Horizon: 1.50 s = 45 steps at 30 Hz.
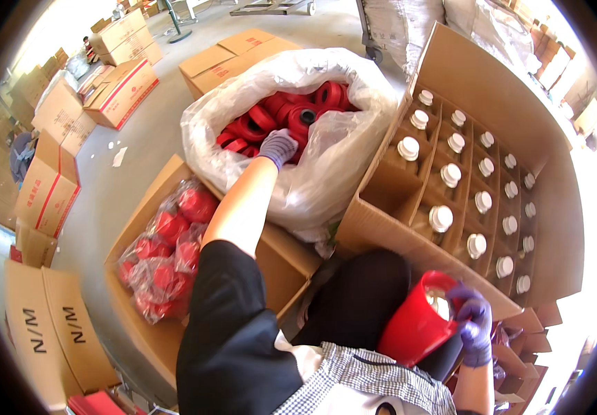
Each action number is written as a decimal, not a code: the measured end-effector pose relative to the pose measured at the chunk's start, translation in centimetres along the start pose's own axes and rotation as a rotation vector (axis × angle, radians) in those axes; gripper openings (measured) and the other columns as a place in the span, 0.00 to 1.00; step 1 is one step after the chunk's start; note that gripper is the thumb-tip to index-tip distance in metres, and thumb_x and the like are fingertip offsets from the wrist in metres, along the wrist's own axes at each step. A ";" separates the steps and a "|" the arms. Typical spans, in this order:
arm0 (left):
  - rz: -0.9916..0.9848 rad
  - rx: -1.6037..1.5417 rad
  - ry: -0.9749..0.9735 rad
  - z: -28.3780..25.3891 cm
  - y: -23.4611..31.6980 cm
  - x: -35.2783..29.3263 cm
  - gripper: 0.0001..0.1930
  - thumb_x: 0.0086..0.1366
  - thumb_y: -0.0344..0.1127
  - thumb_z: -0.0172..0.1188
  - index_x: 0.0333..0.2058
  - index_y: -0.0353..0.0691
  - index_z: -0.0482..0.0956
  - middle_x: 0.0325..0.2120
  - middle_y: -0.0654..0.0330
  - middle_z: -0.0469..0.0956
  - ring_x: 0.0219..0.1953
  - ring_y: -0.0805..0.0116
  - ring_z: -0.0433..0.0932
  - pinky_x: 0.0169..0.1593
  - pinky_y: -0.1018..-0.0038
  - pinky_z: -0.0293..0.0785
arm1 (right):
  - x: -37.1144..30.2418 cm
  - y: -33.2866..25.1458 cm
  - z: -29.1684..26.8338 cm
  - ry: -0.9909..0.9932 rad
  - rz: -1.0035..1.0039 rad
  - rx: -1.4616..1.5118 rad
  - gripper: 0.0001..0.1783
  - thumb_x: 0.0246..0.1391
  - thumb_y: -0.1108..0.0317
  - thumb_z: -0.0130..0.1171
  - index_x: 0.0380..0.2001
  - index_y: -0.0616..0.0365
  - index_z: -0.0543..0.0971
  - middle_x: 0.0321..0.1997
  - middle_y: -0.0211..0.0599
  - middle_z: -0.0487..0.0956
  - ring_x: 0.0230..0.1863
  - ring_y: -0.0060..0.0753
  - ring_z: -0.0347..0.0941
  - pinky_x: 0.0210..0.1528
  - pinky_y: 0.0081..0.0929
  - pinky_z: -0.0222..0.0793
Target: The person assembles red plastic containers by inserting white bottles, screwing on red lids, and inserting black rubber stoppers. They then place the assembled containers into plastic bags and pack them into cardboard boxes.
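Note:
My left hand, in a striped purple-grey glove, reaches into a big clear plastic bag full of red ring-shaped plastic parts. Its fingers are curled in among the parts; the fingertips are partly hidden, so what they grip cannot be made out. Over my lap, my right hand, in a purple glove, is closed on the upper side of a red jug-like shell. This shell lies tilted, its open end towards the upper right, and something pale and shiny shows inside.
At the right stands a large open carton with cardboard dividers and several bottle-like pieces with round white tops. A carton at the left holds red pieces wrapped in clear plastic. More cartons stand on the floor farther off.

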<state>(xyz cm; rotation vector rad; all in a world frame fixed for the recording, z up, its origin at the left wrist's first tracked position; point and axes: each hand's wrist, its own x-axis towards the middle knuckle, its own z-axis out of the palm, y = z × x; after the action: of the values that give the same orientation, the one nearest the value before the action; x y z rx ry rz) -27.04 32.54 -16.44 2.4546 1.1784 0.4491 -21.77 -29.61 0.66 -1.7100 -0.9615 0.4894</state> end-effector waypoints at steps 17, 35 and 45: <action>-0.285 -0.579 -0.099 14.5 -2.6 2.3 0.33 0.49 0.63 0.74 0.38 0.38 0.79 0.34 0.46 0.84 0.41 0.52 0.84 0.48 0.61 0.76 | 1.8 0.0 1.4 0.138 0.154 0.036 0.40 0.34 0.25 0.73 0.15 0.55 0.74 0.42 0.46 0.83 0.48 0.47 0.78 0.72 0.54 0.54; -0.061 -2.092 -1.222 -14.3 20.8 -38.4 0.32 0.64 0.40 0.62 0.65 0.34 0.67 0.58 0.41 0.74 0.60 0.44 0.74 0.64 0.51 0.71 | 1.5 -12.2 6.8 0.087 -0.880 -0.600 0.35 0.37 0.64 0.65 0.55 0.52 0.78 0.61 0.55 0.74 0.52 0.58 0.77 0.50 0.50 0.79; 1.055 -1.077 -0.796 -17.3 23.2 -42.2 0.47 0.49 0.49 0.79 0.65 0.43 0.68 0.67 0.47 0.65 0.69 0.49 0.66 0.70 0.56 0.62 | -4.8 -12.9 5.9 0.048 -0.260 0.151 0.23 0.64 0.55 0.61 0.54 0.61 0.77 0.45 0.46 0.82 0.47 0.46 0.81 0.49 0.37 0.77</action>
<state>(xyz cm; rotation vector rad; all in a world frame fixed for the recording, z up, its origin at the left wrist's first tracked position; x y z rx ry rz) -44.26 -10.82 4.45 1.6964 -0.6315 0.1982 -33.52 -28.47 9.83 -1.4308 -1.0665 0.3395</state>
